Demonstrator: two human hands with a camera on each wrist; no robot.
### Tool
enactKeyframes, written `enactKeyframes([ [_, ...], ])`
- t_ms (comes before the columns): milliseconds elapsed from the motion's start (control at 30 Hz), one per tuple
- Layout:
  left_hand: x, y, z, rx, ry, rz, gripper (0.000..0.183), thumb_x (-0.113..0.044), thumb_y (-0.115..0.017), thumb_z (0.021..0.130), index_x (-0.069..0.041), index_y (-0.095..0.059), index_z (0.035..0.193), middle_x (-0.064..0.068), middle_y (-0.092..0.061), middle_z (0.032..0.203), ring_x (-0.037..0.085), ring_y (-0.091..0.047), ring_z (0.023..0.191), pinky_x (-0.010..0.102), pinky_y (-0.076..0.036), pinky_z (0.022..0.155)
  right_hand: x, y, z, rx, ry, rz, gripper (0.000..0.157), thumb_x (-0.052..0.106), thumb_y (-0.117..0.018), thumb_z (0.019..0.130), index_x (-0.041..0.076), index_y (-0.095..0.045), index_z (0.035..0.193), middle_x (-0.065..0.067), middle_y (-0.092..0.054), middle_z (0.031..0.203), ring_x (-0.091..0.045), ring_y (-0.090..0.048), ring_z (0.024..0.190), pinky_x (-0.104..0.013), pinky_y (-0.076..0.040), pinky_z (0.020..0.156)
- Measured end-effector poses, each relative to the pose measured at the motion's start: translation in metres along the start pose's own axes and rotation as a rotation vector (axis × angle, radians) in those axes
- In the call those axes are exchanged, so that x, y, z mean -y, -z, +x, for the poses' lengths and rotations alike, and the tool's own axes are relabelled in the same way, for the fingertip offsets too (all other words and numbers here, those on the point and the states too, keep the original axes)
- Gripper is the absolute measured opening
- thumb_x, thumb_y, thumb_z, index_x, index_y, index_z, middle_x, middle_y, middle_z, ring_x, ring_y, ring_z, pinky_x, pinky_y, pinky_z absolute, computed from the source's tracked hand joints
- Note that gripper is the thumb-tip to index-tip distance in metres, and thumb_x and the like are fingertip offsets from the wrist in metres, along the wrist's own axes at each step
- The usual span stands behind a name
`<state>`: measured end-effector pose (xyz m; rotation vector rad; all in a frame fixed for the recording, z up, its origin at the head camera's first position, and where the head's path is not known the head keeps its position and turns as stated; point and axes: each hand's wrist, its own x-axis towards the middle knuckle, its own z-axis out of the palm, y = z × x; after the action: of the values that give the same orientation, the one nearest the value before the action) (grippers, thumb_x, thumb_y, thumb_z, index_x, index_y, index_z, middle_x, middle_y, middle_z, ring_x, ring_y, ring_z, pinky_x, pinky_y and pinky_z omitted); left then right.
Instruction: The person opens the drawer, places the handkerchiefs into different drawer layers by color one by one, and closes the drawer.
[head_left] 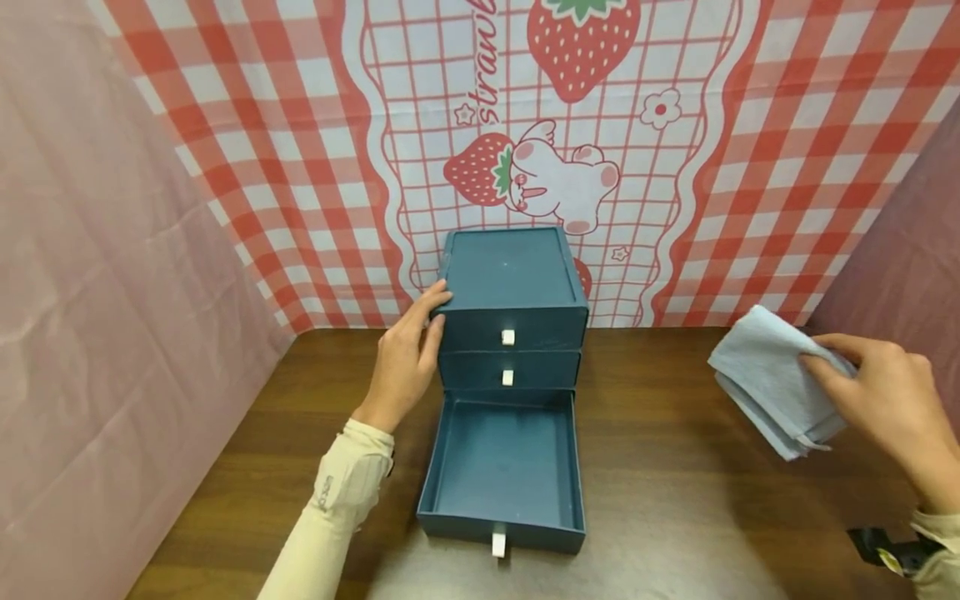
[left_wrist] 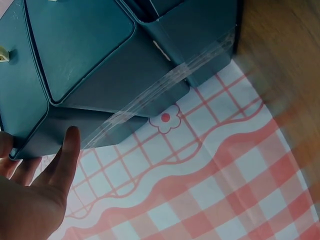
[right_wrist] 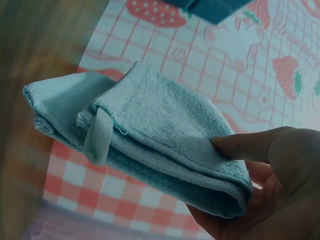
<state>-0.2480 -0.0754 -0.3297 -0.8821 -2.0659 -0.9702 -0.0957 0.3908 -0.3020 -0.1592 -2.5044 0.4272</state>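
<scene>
A dark teal drawer unit [head_left: 510, 267] stands on the wooden table, its bottom drawer [head_left: 502, 467] pulled out with nothing inside. The two upper drawers are closed, each with a small white pull. My left hand [head_left: 405, 358] rests against the unit's upper left front corner, fingers fairly straight on the top edge and side. In the left wrist view, the left hand [left_wrist: 45, 190] touches that same corner. Off to the right, above the table, my right hand [head_left: 885, 392] pinches a folded light blue towel [head_left: 780, 375] between thumb and fingers. A hanging loop shows on the towel [right_wrist: 170, 120] in the right wrist view.
Behind the unit hangs a red-and-white checked cloth [head_left: 300, 167] with strawberry prints. Pink fabric [head_left: 97, 333] borders the left side, and more hangs at the right. Clear tape [left_wrist: 170, 77] runs along the unit's side. The wooden table [head_left: 660, 483] extends around the unit.
</scene>
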Motion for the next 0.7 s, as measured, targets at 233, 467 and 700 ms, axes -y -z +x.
enactKeyframes([
  [233, -0.001, -0.006, 0.0, -0.001, 0.011, -0.034, 0.034, -0.018, -0.044, 0.095, -0.019, -0.049, 0.128, -0.007, -0.043, 0.136, 0.008, -0.042, 0.059, 0.024, -0.04, 0.058, 0.026, -0.001, -0.003, -0.013, 0.09, 0.021, 0.023, 0.015, -0.067, 0.078, 0.0, -0.066, 0.096, -0.026, -0.063, 0.079, -0.021, -0.049, 0.048, -0.03, -0.033, 0.041],
  [467, -0.002, -0.006, 0.003, -0.009, 0.003, -0.042, 0.034, -0.019, -0.044, 0.094, -0.019, -0.049, 0.128, -0.007, -0.043, 0.136, 0.009, -0.047, 0.067, 0.025, -0.041, 0.064, 0.054, -0.002, -0.008, -0.074, 0.23, 0.005, 0.02, 0.01, -0.068, 0.074, 0.002, -0.067, 0.092, -0.02, -0.065, 0.076, -0.01, -0.046, 0.047, -0.022, -0.033, 0.04],
  [700, 0.001, -0.002, 0.0, -0.021, 0.015, -0.034, 0.033, -0.017, -0.045, 0.094, -0.019, -0.05, 0.127, -0.007, -0.043, 0.136, 0.009, -0.047, 0.068, 0.025, -0.041, 0.062, 0.087, -0.003, -0.013, -0.089, 0.313, 0.031, 0.019, 0.01, -0.068, 0.075, 0.007, -0.068, 0.093, -0.012, -0.067, 0.072, -0.004, -0.047, 0.049, -0.013, -0.032, 0.041],
])
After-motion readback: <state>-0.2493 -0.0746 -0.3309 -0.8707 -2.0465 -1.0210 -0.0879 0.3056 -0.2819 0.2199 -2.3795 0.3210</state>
